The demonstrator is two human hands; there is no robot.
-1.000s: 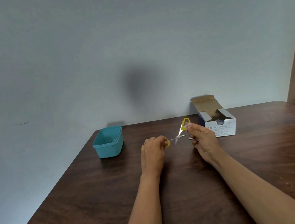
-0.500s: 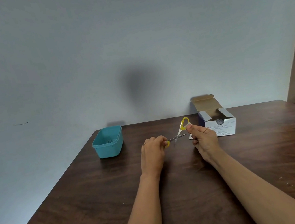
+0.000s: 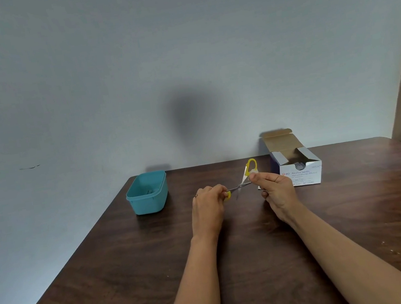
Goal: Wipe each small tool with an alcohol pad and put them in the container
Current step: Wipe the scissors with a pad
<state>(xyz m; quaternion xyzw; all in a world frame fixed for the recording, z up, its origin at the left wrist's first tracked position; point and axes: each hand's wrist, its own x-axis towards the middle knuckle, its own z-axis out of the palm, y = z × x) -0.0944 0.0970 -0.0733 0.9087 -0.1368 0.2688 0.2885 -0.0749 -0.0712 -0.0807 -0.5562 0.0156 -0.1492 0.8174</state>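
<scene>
Within left hand [image 3: 208, 203], scissors [image 3: 241, 185] handle mostly hidden.

Near the middle of the frame, the right hand [image 3: 276, 191] slid its pinch a little down and to the left along the open scissors [image 3: 241, 185], away from the upper yellow loop [image 3: 251, 164]. More of that loop showed above the thumb [image 3: 254, 176], and the alcohol pad [image 3: 255, 170] peeked out just beside it.
</scene>
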